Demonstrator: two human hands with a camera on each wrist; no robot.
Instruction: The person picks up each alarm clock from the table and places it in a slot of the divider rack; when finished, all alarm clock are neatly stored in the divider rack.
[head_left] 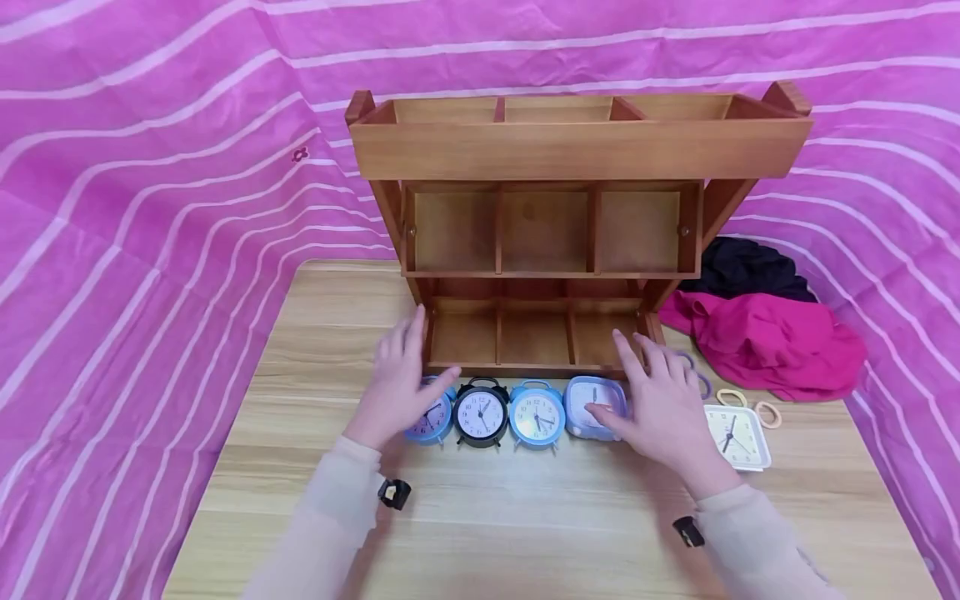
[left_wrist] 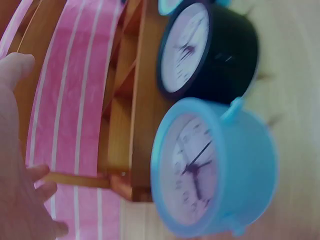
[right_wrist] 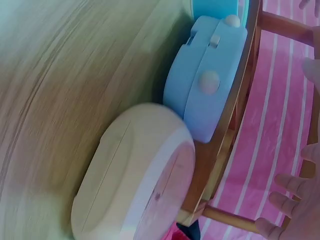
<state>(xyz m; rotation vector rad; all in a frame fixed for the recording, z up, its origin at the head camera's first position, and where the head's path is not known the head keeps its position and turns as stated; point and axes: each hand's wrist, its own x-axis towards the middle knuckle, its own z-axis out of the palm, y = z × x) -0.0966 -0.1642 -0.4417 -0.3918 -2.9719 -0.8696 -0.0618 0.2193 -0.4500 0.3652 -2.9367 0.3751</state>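
My left hand point(head_left: 397, 392) has its fingers spread over the left end of a row of alarm clocks, partly hiding a round blue alarm clock point(head_left: 427, 423). Beside that clock stand a black twin-leg alarm clock point(head_left: 481, 415), a light blue one point(head_left: 537, 418) and a rounded square blue-purple one point(head_left: 585, 400). The right hand point(head_left: 663, 408), fingers extended, reaches over the right end, its thumb overlapping the square clock in the head view. Both wrist views show the hands holding nothing, apart from the clocks. Behind the row stands a three-tier wooden organizer point(head_left: 577, 152) with compartments.
A white square alarm clock point(head_left: 742, 442) lies to the right of the right hand, near beige hair ties point(head_left: 768, 415) and purple ones point(head_left: 703, 385). Behind them are bunched magenta cloth point(head_left: 780, 342) and black cloth point(head_left: 742, 267). Pink striped fabric point(head_left: 150, 208) surrounds the wooden table point(head_left: 525, 525).
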